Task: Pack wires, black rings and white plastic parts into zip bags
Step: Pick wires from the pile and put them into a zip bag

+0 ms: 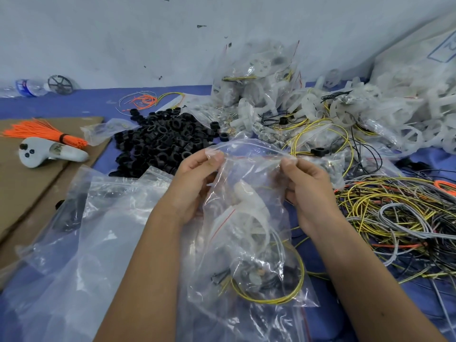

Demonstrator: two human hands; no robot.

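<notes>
From the head view, both hands hold one zip bag (pixel 249 218) up over the near middle of the worktop (pixel 74 104). The left hand (pixel 195 178) pinches the bag's top strip at its left end, thumb and forefinger closed on the plastic; the right hand (pixel 306 186) pinches the same strip at the right end. Held stretched between them like this, the mouth is probably being pressed shut along the zip, since the bag already carries a load: a white plastic part (pixel 249 201) high in it, and a coil of yellow wire (pixel 278 287) with small dark pieces sagging at the bottom.

The supplies lie within reach behind and beside the bag. A heap of black rings (pixel 160 141) sits left of centre toward the far edge, a tangle of loose wires (pixel 394 218) spreads along the right edge, and a mound of white plastic parts (pixel 370 112) fills the far right corner, with packed bags (pixel 254 77) stacked upright against the wall.

Empty bags (pixel 103 218) lie spread at the near left. The worktop is covered in blue, with brown cardboard (pixel 44 169) on its left edge carrying a white controller (pixel 49 151) and a bundle of orange ties (pixel 49 134). A water bottle (pixel 27 87) lies at the far left corner below a scuffed pale wall (pixel 123 40).
</notes>
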